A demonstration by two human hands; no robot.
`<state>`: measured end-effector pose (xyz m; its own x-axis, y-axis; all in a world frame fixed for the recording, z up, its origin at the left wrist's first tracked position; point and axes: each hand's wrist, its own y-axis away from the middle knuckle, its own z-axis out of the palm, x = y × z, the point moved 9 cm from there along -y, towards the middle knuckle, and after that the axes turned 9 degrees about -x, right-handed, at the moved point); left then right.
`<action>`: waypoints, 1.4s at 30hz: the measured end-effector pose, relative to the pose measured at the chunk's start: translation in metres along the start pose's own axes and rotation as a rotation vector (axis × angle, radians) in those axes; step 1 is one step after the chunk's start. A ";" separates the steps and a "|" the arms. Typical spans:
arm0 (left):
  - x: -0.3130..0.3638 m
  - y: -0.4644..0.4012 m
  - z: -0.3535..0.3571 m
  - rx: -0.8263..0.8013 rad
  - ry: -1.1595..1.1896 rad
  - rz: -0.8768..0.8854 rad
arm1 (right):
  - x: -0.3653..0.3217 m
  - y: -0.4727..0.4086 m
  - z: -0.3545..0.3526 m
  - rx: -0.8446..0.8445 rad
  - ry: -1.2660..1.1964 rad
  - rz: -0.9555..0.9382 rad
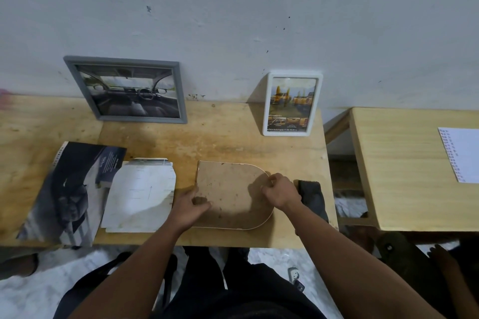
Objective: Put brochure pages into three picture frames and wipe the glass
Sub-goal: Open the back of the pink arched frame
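An arch-shaped frame [230, 189] lies face down on the wooden table [220, 137], its brown backing board up. My left hand [190, 206] grips its left edge, thumb on the board. My right hand [281, 190] pinches at its rounded right edge. A grey frame [124, 89] with a car-interior picture leans on the wall at back left. A white frame [291, 103] with a yellow-truck page stands at back right. A dark brochure [70, 194] and a cut white page [141, 195] lie at left. A dark cloth [312, 195] sits just right of my right hand.
A second light wooden table [404, 171] stands to the right across a gap, with a spiral notebook [461, 154] on it. The wall [233, 21] runs close behind both tables. A wall plug [294, 274] lies on the pale floor below.
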<state>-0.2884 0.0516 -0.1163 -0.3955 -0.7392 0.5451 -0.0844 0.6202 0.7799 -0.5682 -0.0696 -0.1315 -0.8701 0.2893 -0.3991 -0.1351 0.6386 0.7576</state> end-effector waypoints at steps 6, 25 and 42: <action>0.000 0.001 -0.006 -0.002 0.044 -0.011 | -0.006 0.002 -0.005 -0.037 0.012 0.007; -0.006 0.018 -0.017 0.093 0.497 -0.086 | -0.033 0.034 -0.055 0.089 -0.886 -0.264; 0.006 0.016 -0.019 0.040 0.349 0.019 | -0.155 -0.044 -0.118 0.324 -0.487 -0.416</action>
<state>-0.2749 0.0520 -0.0941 -0.0618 -0.7685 0.6368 -0.1189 0.6392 0.7598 -0.4835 -0.2261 -0.0419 -0.4562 0.2130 -0.8640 -0.1963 0.9229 0.3312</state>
